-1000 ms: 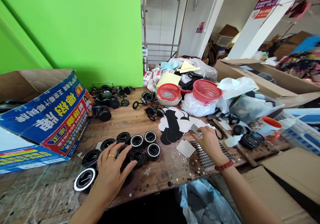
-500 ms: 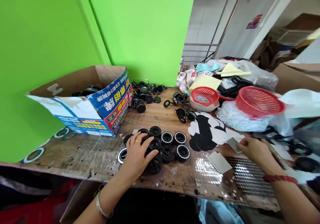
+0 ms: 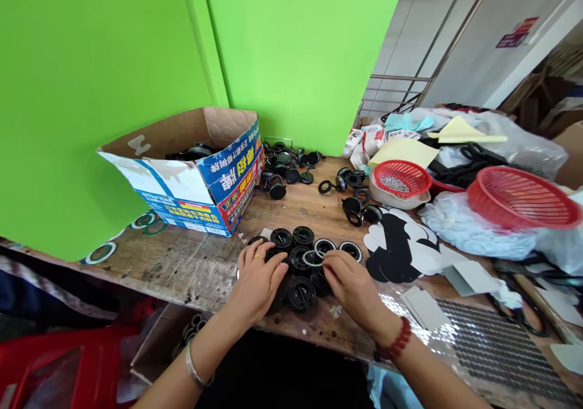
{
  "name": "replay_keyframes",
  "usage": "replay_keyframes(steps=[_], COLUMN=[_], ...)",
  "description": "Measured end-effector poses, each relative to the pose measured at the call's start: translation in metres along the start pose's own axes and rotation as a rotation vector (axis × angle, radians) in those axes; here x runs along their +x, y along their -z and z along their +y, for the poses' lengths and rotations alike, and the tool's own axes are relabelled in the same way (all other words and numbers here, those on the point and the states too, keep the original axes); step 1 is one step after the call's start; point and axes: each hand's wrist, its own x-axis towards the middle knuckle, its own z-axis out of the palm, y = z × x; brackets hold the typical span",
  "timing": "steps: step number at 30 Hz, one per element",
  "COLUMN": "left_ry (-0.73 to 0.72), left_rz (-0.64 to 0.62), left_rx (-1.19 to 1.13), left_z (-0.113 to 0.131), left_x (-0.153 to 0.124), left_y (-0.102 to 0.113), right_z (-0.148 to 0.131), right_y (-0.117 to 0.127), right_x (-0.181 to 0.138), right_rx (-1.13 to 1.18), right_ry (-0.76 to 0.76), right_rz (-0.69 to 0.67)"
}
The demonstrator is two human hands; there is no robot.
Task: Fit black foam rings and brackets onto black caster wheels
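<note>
Several black round parts (image 3: 302, 293) are grouped near the table's front edge, some with white rings on top. My left hand (image 3: 257, 278) lies over the left side of the group, fingers spread and touching the parts; what is under the palm is hidden. My right hand (image 3: 353, 287) pinches a thin white ring (image 3: 313, 259) by its right edge, just above the middle of the group. Beside my right hand sits a black part with a white ring (image 3: 350, 251). Grey cards (image 3: 424, 307) lie to the right, near black and white paper cutouts (image 3: 401, 245).
A blue printed carton (image 3: 177, 193) stands at the left. Dark round assemblies (image 3: 282, 169) lie at the back. Red baskets (image 3: 523, 199), one holding small metal pieces, stand at the right among plastic bags. Scissors (image 3: 523, 318) and a textured mat (image 3: 501, 342) lie at the right front.
My right hand has left the grey card at the right and come to the black parts, now with a white ring in its fingers. My left hand stays over the group. The view has turned right-to-left.
</note>
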Motion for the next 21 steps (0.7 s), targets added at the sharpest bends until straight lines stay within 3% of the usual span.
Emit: replay_keyframes(steps=[6, 14, 21], left_ry=[-0.004, -0.022, -0.025], left_rz=[-0.038, -0.039, -0.075], left_rx=[0.018, 0.03, 0.045], left_z=[0.0, 0.007, 0.009], left_x=[-0.004, 0.0, 0.001], left_y=[0.004, 0.003, 0.001], right_z=[0.001, 0.008, 0.013], right_y=[-0.027, -0.021, -0.014], right_x=[0.007, 0.009, 0.011], right_rx=[-0.119, -0.084, -0.135], right_ry=[0.1, 0.115, -0.008], right_rz=[-0.125, -0.24, -0.251])
